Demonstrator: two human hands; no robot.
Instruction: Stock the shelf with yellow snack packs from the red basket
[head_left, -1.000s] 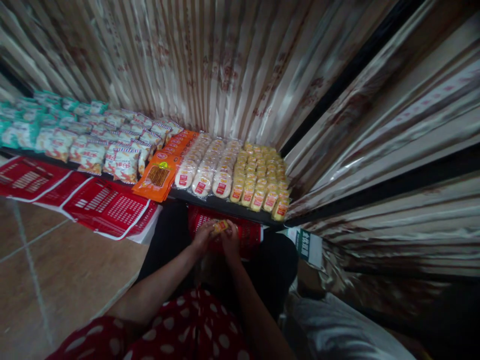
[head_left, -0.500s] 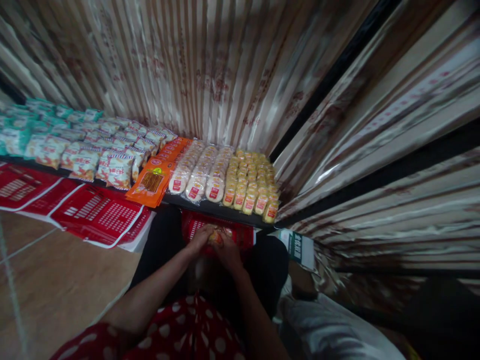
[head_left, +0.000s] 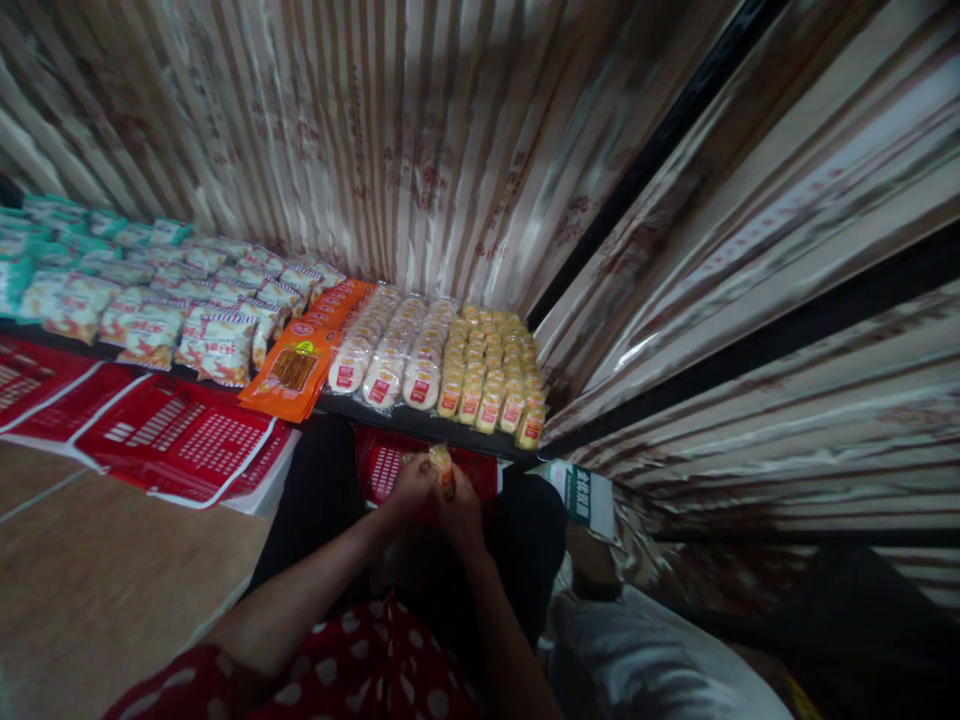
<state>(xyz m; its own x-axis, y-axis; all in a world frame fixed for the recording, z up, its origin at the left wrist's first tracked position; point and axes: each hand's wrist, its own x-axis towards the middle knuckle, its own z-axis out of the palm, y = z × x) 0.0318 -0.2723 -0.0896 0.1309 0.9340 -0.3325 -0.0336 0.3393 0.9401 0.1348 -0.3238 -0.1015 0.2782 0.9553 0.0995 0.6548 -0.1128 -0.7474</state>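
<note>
Yellow packet [head_left: 440, 460], small and wrapped, held over the person's lap, just in front of the shelf [head_left: 429, 424] and below its front edge, toward the right end. The left hand [head_left: 412, 484] has its fingers curled in on one side of it; the right hand [head_left: 460, 515] pinches it from the other, lower side. The light is dim, so exactly how the fingertips press, and whether the wrapper is sealed or torn, is hard to say.

The held piece is off the shelf. On the shelf, the goods already lie in neat groups. Green-and-white bags [head_left: 56, 245] sit at the left end, then white snack bags [head_left: 217, 340]. Next comes orange packaging [head_left: 294, 365], set aslant, its near end jutting over the front edge. Three rows of white round packs [head_left: 381, 370] follow, then close-set rows of yellow packets [head_left: 490, 400] run from the back edge to the front right corner. These rows look orderly and well filled, as far as the blur shows; no unfinished row stands out. Red printed sheets [head_left: 187, 435] hang below the front edge, toward the left.
</note>
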